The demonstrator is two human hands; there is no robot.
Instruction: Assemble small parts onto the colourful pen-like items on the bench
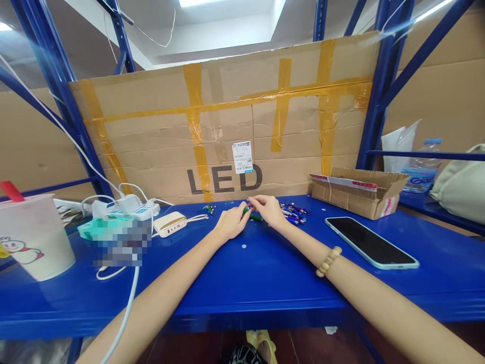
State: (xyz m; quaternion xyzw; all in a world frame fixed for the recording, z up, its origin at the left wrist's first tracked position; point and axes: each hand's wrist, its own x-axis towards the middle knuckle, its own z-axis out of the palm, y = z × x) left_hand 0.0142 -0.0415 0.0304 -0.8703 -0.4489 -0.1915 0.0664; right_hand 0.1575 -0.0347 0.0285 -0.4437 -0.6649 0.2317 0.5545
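Note:
My left hand (232, 223) is closed, its fingertips pinched on a small green piece (246, 209). Right beside it, my right hand (268, 209) has thumb and forefinger pinched together at the upper end of that piece; what lies between them is too small to make out. Under my right hand, on the blue shelf top (242, 278), are more green pieces (256, 217), partly hidden. A pile of slim blue and purple pieces with silvery parts (294, 213) lies just right of my right hand. To the left of my hands sits a little cluster of green and shiny bits (208, 209).
At right lie a phone (371, 242) and an open cardboard box (356, 192). Leftward are a white power bank (170, 224), a power strip with cables (140, 208) and a drink cup (36, 237). A large cardboard sheet (159, 141) walls off the back.

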